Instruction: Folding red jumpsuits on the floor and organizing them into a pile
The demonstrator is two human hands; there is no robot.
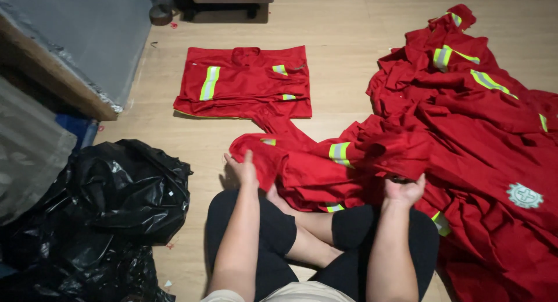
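Note:
I sit cross-legged on a wooden floor. My left hand [243, 169] grips the left end of a red work garment [302, 162] with yellow-and-silver reflective stripes, lying across the floor in front of my knees. My right hand [405, 190] is closed on the same garment's cloth further right, where it meets a big heap of red garments [488, 133]. A neat folded stack of the same red garments [244, 81] lies farther ahead on the floor.
A crumpled black plastic bag [110, 203] lies at my left. A grey-covered wooden surface [70, 52] rises at the far left, with a blue object [78, 130] beneath. A dark piece of furniture [229, 0] stands at the top.

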